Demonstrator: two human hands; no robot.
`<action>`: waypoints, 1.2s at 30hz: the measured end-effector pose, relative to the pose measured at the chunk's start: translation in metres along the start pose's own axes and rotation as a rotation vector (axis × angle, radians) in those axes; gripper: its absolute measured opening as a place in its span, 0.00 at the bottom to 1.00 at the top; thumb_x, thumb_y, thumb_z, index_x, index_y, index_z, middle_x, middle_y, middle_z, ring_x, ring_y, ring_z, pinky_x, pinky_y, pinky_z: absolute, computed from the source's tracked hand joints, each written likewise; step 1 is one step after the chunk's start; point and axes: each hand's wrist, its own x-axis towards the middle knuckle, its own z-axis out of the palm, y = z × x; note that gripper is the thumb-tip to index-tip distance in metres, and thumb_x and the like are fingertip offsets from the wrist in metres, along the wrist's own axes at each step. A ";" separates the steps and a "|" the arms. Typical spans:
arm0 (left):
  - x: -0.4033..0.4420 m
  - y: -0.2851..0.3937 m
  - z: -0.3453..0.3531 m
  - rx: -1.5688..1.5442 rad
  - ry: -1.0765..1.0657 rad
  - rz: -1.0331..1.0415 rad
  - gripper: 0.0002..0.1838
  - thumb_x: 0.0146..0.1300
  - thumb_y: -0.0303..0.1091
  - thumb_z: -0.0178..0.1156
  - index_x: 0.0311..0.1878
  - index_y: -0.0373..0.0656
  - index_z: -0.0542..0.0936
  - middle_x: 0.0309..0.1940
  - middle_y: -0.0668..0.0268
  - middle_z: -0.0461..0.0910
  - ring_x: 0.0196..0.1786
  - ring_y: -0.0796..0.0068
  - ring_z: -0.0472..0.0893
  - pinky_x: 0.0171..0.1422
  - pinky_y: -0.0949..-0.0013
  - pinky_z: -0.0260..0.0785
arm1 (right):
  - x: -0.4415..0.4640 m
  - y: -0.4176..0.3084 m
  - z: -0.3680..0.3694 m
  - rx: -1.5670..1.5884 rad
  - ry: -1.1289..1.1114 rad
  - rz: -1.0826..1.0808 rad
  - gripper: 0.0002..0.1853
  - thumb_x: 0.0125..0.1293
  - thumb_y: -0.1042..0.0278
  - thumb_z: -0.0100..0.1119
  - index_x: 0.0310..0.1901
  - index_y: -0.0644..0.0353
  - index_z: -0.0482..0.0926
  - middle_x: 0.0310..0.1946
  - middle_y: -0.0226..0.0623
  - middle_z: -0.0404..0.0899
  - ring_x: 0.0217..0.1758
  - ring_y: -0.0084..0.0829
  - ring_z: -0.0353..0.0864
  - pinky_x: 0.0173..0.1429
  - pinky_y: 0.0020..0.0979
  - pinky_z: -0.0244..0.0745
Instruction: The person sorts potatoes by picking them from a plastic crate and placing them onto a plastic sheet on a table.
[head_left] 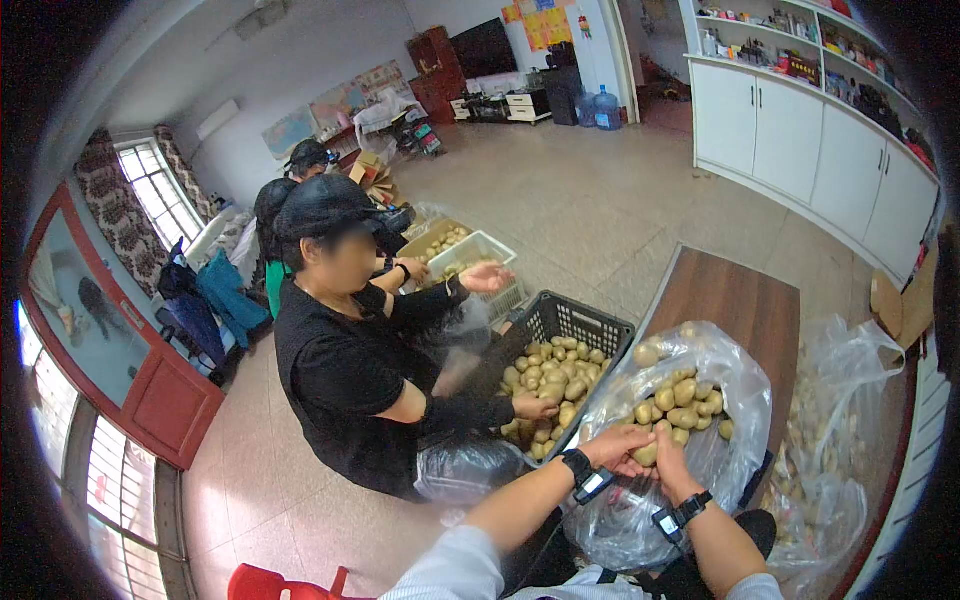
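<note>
Both my hands meet over an opened clear plastic bag [735, 385] with several tan-green, oval kiwifruit [684, 415] in it. Between my fingers is one kiwifruit [646, 455]. My left hand [618, 448] closes on it from the left, and my right hand [674, 465] grips it from the other side. Parts of the fingers hide one another. Just left of the bag stands a black slatted crate [625, 335], well filled with the same kind of fruit. A co-worker's hand [535, 407] reaches into that crate, fingers on the fruit.
Under the bag is a brown wooden board or tabletop [730, 300]. At right lies another clear plastic bag [825, 440] with pale contents. Co-workers sit at left, the nearest person [345, 345] by a white crate [485, 250]. A red stool [285, 585] is at the bottom.
</note>
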 end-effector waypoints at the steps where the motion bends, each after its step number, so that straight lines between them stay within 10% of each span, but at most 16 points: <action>1: 0.001 -0.001 -0.002 -0.005 0.000 -0.003 0.24 0.64 0.53 0.58 0.52 0.44 0.68 0.33 0.62 0.81 0.23 0.74 0.82 0.23 0.74 0.77 | 0.002 0.001 -0.001 -0.002 0.000 0.006 0.26 0.70 0.41 0.43 0.33 0.59 0.75 0.17 0.29 0.72 0.12 0.20 0.67 0.12 0.23 0.53; 7: 0.012 -0.009 -0.026 0.004 0.099 0.042 0.25 0.59 0.45 0.66 0.54 0.43 0.72 0.39 0.60 0.80 0.29 0.67 0.82 0.34 0.66 0.79 | 0.027 0.035 -0.025 -0.590 0.061 -0.540 0.11 0.62 0.62 0.49 0.36 0.62 0.74 0.25 0.42 0.74 0.26 0.38 0.72 0.30 0.38 0.65; 9: 0.018 -0.019 -0.054 0.938 0.132 0.476 0.25 0.54 0.34 0.69 0.53 0.41 0.72 0.43 0.62 0.79 0.36 0.71 0.81 0.42 0.68 0.77 | 0.035 0.052 -0.033 -1.156 0.102 -0.962 0.11 0.57 0.76 0.52 0.43 0.66 0.73 0.33 0.51 0.78 0.37 0.50 0.78 0.42 0.46 0.73; 10: 0.022 -0.023 -0.068 1.320 0.295 0.694 0.26 0.51 0.28 0.70 0.53 0.39 0.72 0.45 0.63 0.78 0.40 0.73 0.81 0.46 0.68 0.76 | 0.033 0.058 -0.039 -0.880 -0.002 -0.663 0.09 0.59 0.72 0.54 0.40 0.66 0.74 0.31 0.50 0.78 0.35 0.49 0.78 0.40 0.45 0.73; 13: -0.001 0.010 -0.059 -0.109 0.297 0.264 0.24 0.68 0.50 0.52 0.58 0.42 0.68 0.43 0.51 0.78 0.37 0.61 0.82 0.38 0.62 0.80 | 0.002 0.037 -0.030 -0.385 0.028 -0.103 0.16 0.64 0.60 0.56 0.35 0.68 0.77 0.27 0.48 0.80 0.33 0.42 0.79 0.39 0.38 0.72; 25: -0.018 -0.001 -0.152 -0.601 0.764 0.389 0.24 0.66 0.46 0.57 0.56 0.37 0.70 0.46 0.59 0.77 0.45 0.63 0.79 0.44 0.62 0.77 | 0.002 0.051 -0.031 -1.033 0.061 -0.544 0.20 0.55 0.67 0.60 0.50 0.62 0.73 0.48 0.48 0.74 0.47 0.48 0.77 0.51 0.44 0.74; 31: -0.022 -0.032 -0.184 0.767 1.106 0.621 0.19 0.68 0.39 0.51 0.50 0.30 0.73 0.46 0.54 0.76 0.40 0.60 0.80 0.36 0.62 0.79 | 0.018 0.042 0.021 -1.160 -0.007 -0.636 0.29 0.52 0.70 0.62 0.57 0.58 0.67 0.58 0.46 0.66 0.57 0.49 0.71 0.57 0.41 0.72; 33: -0.023 -0.025 -0.204 0.972 1.109 0.382 0.18 0.65 0.40 0.54 0.48 0.34 0.75 0.44 0.54 0.78 0.40 0.58 0.81 0.38 0.60 0.77 | 0.027 0.043 0.033 -1.278 0.062 -0.893 0.28 0.55 0.72 0.54 0.61 0.52 0.67 0.62 0.48 0.64 0.50 0.49 0.77 0.50 0.44 0.76; 36: -0.023 -0.018 -0.222 1.264 1.067 0.006 0.16 0.60 0.42 0.59 0.45 0.41 0.77 0.42 0.53 0.80 0.41 0.54 0.81 0.40 0.57 0.75 | 0.036 0.045 0.043 -1.375 -0.015 -0.713 0.28 0.56 0.71 0.53 0.62 0.49 0.67 0.63 0.49 0.62 0.44 0.47 0.80 0.47 0.42 0.77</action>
